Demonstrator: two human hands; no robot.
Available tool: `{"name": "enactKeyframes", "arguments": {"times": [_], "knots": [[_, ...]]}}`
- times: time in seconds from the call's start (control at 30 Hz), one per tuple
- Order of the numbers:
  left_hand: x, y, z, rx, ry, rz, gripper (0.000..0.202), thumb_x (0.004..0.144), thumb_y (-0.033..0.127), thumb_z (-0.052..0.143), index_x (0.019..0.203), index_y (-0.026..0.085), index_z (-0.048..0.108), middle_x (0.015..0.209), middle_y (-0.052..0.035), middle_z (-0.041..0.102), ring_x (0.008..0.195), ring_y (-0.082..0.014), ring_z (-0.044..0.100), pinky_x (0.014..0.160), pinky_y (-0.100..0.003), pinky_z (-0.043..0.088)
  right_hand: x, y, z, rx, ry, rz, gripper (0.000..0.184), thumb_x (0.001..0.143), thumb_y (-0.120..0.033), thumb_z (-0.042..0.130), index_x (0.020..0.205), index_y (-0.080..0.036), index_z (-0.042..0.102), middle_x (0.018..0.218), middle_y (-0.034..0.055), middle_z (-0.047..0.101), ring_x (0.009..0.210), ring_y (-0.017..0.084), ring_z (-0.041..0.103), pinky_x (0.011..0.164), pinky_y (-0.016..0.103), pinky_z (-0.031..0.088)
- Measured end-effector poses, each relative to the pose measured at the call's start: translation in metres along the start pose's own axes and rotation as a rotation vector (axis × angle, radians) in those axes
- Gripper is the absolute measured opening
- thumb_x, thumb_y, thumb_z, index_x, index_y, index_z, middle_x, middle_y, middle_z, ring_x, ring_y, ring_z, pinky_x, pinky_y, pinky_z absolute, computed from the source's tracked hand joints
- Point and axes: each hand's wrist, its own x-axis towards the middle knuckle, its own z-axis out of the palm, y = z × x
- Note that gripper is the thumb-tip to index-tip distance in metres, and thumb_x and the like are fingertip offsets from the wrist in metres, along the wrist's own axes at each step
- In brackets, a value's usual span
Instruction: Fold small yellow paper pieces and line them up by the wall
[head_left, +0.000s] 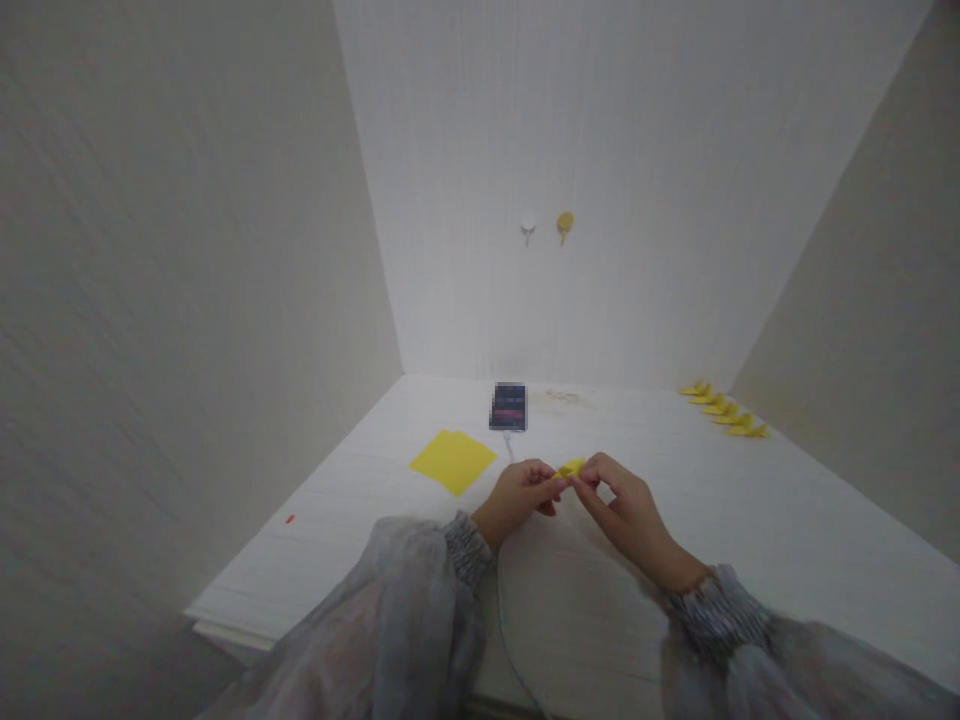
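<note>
A small piece of folded yellow paper (571, 468) is pinched between my two hands, just above the white tabletop. My left hand (523, 490) grips its left end between thumb and fingers. On the other side, my right hand (616, 500) holds the right end with thumb and forefinger. Fingertips hide part of the folds, so its exact shape is hard to make out. To the left of my hands lie flat sheets of yellow paper (453, 461), slightly fanned.
A phone (509, 407) with a blurred screen lies beyond my hands, its white cable (504, 600) running toward me. Several folded yellow paper pieces (724, 410) stand in a row at the right wall. A small red bit (290, 519) lies at left. Two hooks (565, 224) are on the back wall.
</note>
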Motion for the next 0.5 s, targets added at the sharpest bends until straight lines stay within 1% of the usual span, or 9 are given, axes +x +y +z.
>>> {"name": "enactKeyframes", "arguments": {"times": [0.1, 0.17, 0.23, 0.27, 0.3, 0.33, 0.4, 0.43, 0.5], "knots": [[-0.003, 0.005, -0.002, -0.014, -0.023, -0.007, 0.035, 0.061, 0.045, 0.059, 0.071, 0.012, 0.051, 0.058, 0.0019, 0.051, 0.047, -0.0047, 0.046, 0.048, -0.019, 0.04, 0.001, -0.001, -0.004, 0.086, -0.066, 0.039, 0.013, 0.078, -0.025, 0.047, 0.067, -0.018, 0.048, 0.066, 0.0014, 0.05, 0.063, 0.013, 0.049, 0.059, 0.025, 0.039], [-0.004, 0.01, -0.002, -0.022, -0.028, -0.016, 0.035, 0.061, 0.044, 0.059, 0.069, 0.012, 0.052, 0.057, 0.0024, 0.05, 0.046, -0.0044, 0.045, 0.049, -0.019, 0.041, 0.003, -0.001, -0.008, 0.129, -0.039, 0.136, 0.013, 0.079, -0.029, 0.045, 0.072, -0.018, 0.05, 0.07, 0.0022, 0.052, 0.068, 0.015, 0.05, 0.062, 0.026, 0.04], [-0.006, 0.014, -0.002, -0.025, -0.044, -0.024, 0.034, 0.061, 0.044, 0.06, 0.068, 0.011, 0.052, 0.056, 0.0028, 0.05, 0.045, -0.0042, 0.045, 0.048, -0.02, 0.041, 0.006, 0.0, -0.013, 0.17, 0.029, 0.255, 0.017, 0.08, -0.033, 0.043, 0.081, -0.018, 0.051, 0.076, 0.003, 0.054, 0.073, 0.015, 0.051, 0.065, 0.027, 0.04], [-0.007, 0.015, -0.001, -0.025, -0.061, -0.031, 0.034, 0.061, 0.043, 0.06, 0.068, 0.011, 0.052, 0.055, 0.003, 0.049, 0.045, -0.0042, 0.045, 0.048, -0.02, 0.04, 0.008, 0.001, -0.014, 0.193, 0.037, 0.301, 0.019, 0.08, -0.035, 0.042, 0.083, -0.018, 0.051, 0.077, 0.003, 0.055, 0.074, 0.015, 0.052, 0.066, 0.027, 0.04], [-0.008, 0.016, -0.001, -0.028, -0.081, -0.038, 0.033, 0.061, 0.042, 0.061, 0.068, 0.011, 0.052, 0.055, 0.003, 0.049, 0.045, -0.0043, 0.045, 0.048, -0.02, 0.041, 0.009, 0.002, -0.015, 0.219, 0.015, 0.338, 0.021, 0.08, -0.036, 0.041, 0.083, -0.018, 0.051, 0.076, 0.0025, 0.055, 0.073, 0.015, 0.052, 0.065, 0.027, 0.041], [-0.009, 0.017, -0.001, -0.032, -0.102, -0.044, 0.033, 0.06, 0.042, 0.061, 0.068, 0.011, 0.052, 0.055, 0.003, 0.049, 0.045, -0.0044, 0.045, 0.048, -0.02, 0.041, 0.009, 0.002, -0.014, 0.246, -0.036, 0.37, 0.023, 0.08, -0.038, 0.041, 0.079, -0.018, 0.052, 0.072, 0.0017, 0.055, 0.069, 0.014, 0.052, 0.063, 0.026, 0.041], [-0.01, 0.019, -0.001, -0.042, -0.141, -0.056, 0.032, 0.061, 0.04, 0.061, 0.068, 0.011, 0.052, 0.055, 0.0028, 0.05, 0.046, -0.0046, 0.045, 0.049, -0.02, 0.041, 0.008, 0.004, -0.012, 0.308, -0.181, 0.426, 0.03, 0.08, -0.041, 0.039, 0.067, -0.016, 0.051, 0.059, -0.0006, 0.053, 0.056, 0.012, 0.05, 0.055, 0.024, 0.039], [-0.011, 0.019, -0.001, -0.043, -0.154, -0.058, 0.032, 0.061, 0.04, 0.061, 0.068, 0.011, 0.052, 0.055, 0.0029, 0.049, 0.047, -0.0047, 0.045, 0.049, -0.02, 0.042, 0.007, 0.004, -0.01, 0.344, -0.253, 0.454, 0.034, 0.08, -0.042, 0.039, 0.062, -0.016, 0.05, 0.052, -0.0019, 0.05, 0.049, 0.01, 0.048, 0.05, 0.023, 0.037], [-0.012, 0.02, -0.002, -0.038, -0.167, -0.055, 0.031, 0.061, 0.04, 0.061, 0.068, 0.011, 0.051, 0.054, 0.0032, 0.049, 0.047, -0.0047, 0.045, 0.049, -0.02, 0.041, 0.004, 0.005, -0.006, 0.429, -0.352, 0.493, 0.037, 0.08, -0.043, 0.039, 0.057, -0.016, 0.048, 0.044, -0.0037, 0.046, 0.041, 0.008, 0.043, 0.044, 0.021, 0.033]]}}
